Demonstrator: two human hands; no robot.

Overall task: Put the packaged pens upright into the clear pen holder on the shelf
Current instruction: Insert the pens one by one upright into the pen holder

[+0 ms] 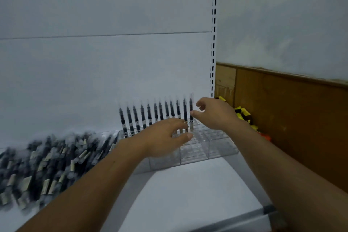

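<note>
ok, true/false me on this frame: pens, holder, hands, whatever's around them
1. Black packaged pens stand upright in a row at the back of the clear acrylic pen holder. True.
2. The loose pile of packaged pens lies to the right of the holder. False: it lies to its left on the white shelf.
3. The holder's front cells are full. False: those in view hold no pens.
4. The left hand grips a pen. False: its fingers are spread over the holder and hold nothing.
5. Yellow items lie beyond the right hand, beside the brown wooden panel. True.
</note>
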